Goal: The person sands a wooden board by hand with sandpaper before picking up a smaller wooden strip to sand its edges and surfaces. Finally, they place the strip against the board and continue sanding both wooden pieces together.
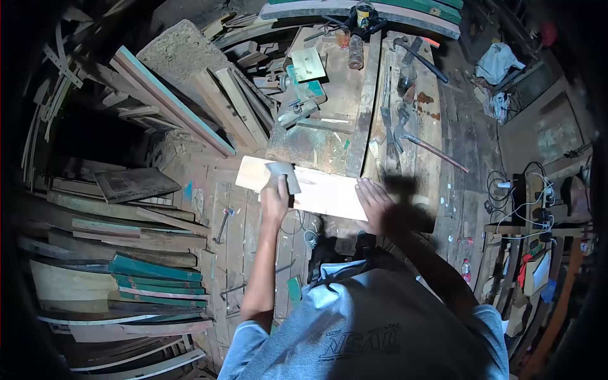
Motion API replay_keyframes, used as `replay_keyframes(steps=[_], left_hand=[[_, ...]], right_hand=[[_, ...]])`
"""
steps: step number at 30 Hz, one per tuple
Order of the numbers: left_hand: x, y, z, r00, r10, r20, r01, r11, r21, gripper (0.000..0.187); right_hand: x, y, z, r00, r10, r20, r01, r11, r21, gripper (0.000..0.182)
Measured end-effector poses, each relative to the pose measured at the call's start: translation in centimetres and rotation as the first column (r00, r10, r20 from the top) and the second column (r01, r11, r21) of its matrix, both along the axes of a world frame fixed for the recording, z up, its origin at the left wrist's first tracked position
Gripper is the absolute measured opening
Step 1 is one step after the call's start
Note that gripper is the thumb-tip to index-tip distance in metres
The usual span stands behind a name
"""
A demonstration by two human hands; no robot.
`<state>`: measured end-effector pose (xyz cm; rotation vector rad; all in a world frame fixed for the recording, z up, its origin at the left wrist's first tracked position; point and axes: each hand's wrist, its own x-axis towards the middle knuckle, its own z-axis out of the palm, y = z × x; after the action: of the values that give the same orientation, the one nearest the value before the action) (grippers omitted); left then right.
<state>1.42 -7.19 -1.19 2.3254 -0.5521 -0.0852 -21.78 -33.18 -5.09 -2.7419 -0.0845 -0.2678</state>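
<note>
A pale wooden board (pixel 329 193) lies across the near edge of the workbench (pixel 310 151). My left hand (pixel 275 197) is closed around a grey flat sheet (pixel 284 177), which rests on the board's left part. At the board's right end, my right hand (pixel 376 204) lies with its fingers flat on the wood, holding nothing. The thumb of that hand is hard to make out in the shadow.
Beyond the board are a hammer (pixel 420 60), a long-handled tool (pixel 436 152), a glass jar (pixel 356 52) and a pale square block (pixel 308 64). Stacked planks (pixel 126 244) fill the left side. Cables (pixel 529 196) hang at the right.
</note>
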Motion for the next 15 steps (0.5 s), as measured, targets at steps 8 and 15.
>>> replay_keyframes(steps=[8,15], left_hand=[[-3.7,-1.8,0.1,0.959,-0.113,0.26,0.127,0.991,-0.038,0.037],[-13.4,-5.1,-4.7,0.933,-0.344,0.105,0.353,0.931,-0.096,0.036]], right_hand=[[-0.1,-0.1,-0.2,1.0,-0.007,-0.003,0.007,0.999,0.037,0.102],[0.3,-0.2,-0.3,1.0,-0.019,0.004,0.019,0.999,0.048,0.101]])
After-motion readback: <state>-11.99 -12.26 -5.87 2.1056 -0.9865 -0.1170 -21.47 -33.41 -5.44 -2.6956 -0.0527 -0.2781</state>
